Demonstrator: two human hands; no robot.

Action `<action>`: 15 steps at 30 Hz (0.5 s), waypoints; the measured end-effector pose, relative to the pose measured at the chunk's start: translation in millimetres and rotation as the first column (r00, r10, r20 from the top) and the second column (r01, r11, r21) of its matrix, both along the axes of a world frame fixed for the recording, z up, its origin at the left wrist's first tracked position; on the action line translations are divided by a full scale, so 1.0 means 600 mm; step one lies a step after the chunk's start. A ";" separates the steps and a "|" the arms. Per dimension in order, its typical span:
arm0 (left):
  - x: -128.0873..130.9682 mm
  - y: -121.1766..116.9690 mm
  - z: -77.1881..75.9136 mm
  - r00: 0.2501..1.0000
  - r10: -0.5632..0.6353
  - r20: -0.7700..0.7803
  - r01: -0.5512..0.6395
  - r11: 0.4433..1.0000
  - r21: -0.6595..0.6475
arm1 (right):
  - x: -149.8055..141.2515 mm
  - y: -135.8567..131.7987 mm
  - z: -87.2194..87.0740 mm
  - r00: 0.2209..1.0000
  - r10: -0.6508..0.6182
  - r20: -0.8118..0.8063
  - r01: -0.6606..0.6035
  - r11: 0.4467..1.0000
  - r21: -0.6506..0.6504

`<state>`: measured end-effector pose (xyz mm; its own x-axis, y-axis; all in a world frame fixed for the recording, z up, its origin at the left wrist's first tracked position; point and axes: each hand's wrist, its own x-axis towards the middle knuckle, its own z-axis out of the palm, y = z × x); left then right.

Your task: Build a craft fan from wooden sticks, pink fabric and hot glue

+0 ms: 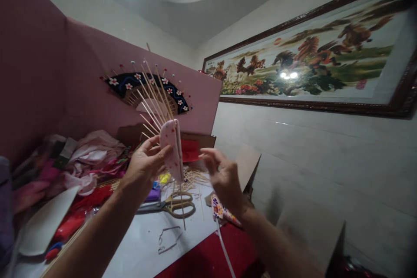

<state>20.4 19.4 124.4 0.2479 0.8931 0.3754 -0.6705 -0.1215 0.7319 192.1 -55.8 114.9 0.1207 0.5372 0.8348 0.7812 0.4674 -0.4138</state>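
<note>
My left hand (147, 161) is raised over the table and pinches a folded strip of pale pink dotted fabric (172, 147) that is mounted on a thin wooden stick pointing down. My right hand (221, 176) hovers just to the right of the fabric with its fingers apart and loosely curled, holding nothing that I can see. Behind the fabric stands a half-made fan (148, 89) with a black flowered band, fanned wooden sticks and coloured pins, leaning against a pink board (81, 74).
Gold-handled scissors (174, 205) lie on the white table top (143, 243) below my hands, beside loose sticks (193, 178) and a bent wire (167, 239). Piled cloth (87, 156) fills the left side. A framed horse picture (309, 56) hangs on the right wall.
</note>
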 end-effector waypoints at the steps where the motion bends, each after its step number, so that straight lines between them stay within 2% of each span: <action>1: -0.004 0.005 0.000 1.000 0.016 0.001 -0.016 1.000 0.000 | 0.028 0.005 -0.003 0.997 -0.074 -0.026 0.073 0.997 -0.039; 3: -0.011 0.013 0.003 0.999 0.041 0.019 -0.041 0.999 0.024 | 0.088 0.014 -0.021 0.967 -0.253 0.028 0.253 0.944 -0.210; 4: -0.015 0.016 0.005 0.999 0.046 0.024 -0.047 0.999 0.029 | 0.117 0.018 -0.037 0.943 -0.306 0.133 0.334 0.876 -0.348; 5: -0.018 0.018 0.007 0.999 0.048 0.024 -0.048 0.999 0.019 | 0.142 0.020 -0.056 0.915 -0.302 0.268 0.400 0.776 -0.488; 6: -0.022 0.019 0.009 0.999 0.050 0.022 -0.050 0.999 0.009 | 0.164 0.020 -0.077 0.912 -0.267 0.312 0.404 0.717 -0.568; 8: -0.027 0.021 0.013 0.998 0.063 0.022 -0.063 0.998 -0.005 | 0.194 0.014 -0.120 0.914 -0.208 0.349 0.397 0.642 -0.656; 10: -0.031 0.024 0.015 0.997 0.080 0.017 -0.080 0.997 -0.011 | 0.207 0.006 -0.159 0.924 -0.123 0.363 0.362 0.594 -0.719; 12: -0.032 0.027 0.015 0.996 0.092 0.009 -0.092 0.996 -0.020 | 0.209 -0.001 -0.188 0.932 -0.047 0.358 0.320 0.569 -0.758; 15: -0.032 0.030 0.013 0.995 0.094 0.015 -0.094 0.995 -0.027 | 0.209 -0.002 -0.217 0.938 -0.029 0.346 0.301 0.563 -0.770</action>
